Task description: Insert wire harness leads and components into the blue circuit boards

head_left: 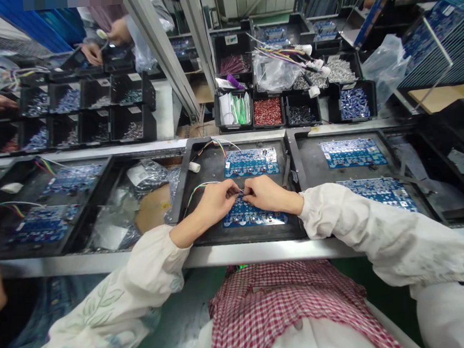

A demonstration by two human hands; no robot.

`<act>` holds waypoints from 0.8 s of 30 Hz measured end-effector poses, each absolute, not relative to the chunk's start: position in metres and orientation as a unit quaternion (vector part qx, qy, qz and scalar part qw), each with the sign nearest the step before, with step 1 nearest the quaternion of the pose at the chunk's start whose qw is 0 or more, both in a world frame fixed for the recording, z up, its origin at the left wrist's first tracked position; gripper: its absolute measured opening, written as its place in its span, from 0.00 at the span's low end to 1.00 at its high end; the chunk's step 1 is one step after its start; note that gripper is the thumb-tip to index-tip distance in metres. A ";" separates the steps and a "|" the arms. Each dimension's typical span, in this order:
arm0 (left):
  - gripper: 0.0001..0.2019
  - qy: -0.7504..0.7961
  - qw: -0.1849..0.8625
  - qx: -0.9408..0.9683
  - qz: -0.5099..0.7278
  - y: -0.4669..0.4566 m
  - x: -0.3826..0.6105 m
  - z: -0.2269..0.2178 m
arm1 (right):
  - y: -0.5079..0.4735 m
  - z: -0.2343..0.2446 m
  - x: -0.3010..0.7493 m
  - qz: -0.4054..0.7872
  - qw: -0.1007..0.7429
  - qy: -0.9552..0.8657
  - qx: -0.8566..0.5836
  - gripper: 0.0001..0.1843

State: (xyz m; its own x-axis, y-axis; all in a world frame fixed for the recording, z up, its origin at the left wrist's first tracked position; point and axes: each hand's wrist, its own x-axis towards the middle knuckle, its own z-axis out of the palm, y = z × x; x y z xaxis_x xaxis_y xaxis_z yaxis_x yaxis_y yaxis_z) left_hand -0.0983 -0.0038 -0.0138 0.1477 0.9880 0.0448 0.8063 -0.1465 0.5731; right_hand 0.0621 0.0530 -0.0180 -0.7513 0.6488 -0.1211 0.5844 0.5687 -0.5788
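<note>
The head camera looks down on a black, matte tray (210, 173) with a raised rim, set on a pale metal bench edge. Two flat, rectangular blue circuit boards lie in it. The far board (251, 162) is dotted with small white and dark parts. The near board (254, 216) is half covered by the hands.

The left hand (214, 202) and the right hand (271, 194) meet fingertip to fingertip just above the near board. The left thumb and forefinger pinch the end of the thin wires (196, 189), which curve away to the left in green and white. The right thumb and forefinger are closed at the same spot; what they grip is too small to tell. Both wrists come out of soft white sleeves.

A small white connector (194, 166) lies at the tray's upper left. In the next tray to the left lie crumpled clear plastic bags (147, 175). The tray to the right holds more blue boards (353, 153).

Behind the trays stand black bins of red parts (268, 111) and of blue parts (354, 103). A slanted aluminium post (163, 46) partly blocks the view of the far benches, where another person's hands (93, 54) work over more bins.
</note>
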 end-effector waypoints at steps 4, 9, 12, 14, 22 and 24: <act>0.05 0.622 0.211 0.724 0.211 -0.004 -0.098 -0.012 | 0.051 -0.015 0.060 0.268 0.018 -0.902 -0.338 0.04; 0.05 0.619 0.207 0.731 0.199 -0.003 -0.099 -0.017 | 0.052 -0.013 0.062 0.265 0.014 -0.902 -0.341 0.05; 0.06 0.605 0.192 0.751 0.181 -0.001 -0.100 -0.026 | 0.052 -0.016 0.060 0.266 0.014 -0.903 -0.338 0.04; 0.09 0.595 0.170 0.771 0.148 -0.001 -0.100 -0.026 | 0.052 -0.018 0.055 0.262 0.014 -0.905 -0.335 0.04; 0.16 0.537 0.070 0.837 0.079 -0.044 -0.072 0.040 | 0.049 0.015 0.136 0.227 0.097 -0.909 -0.336 0.21; 0.15 0.439 0.119 0.889 0.050 -0.041 -0.053 0.040 | 0.035 0.019 0.179 0.200 0.108 -0.871 -0.436 0.14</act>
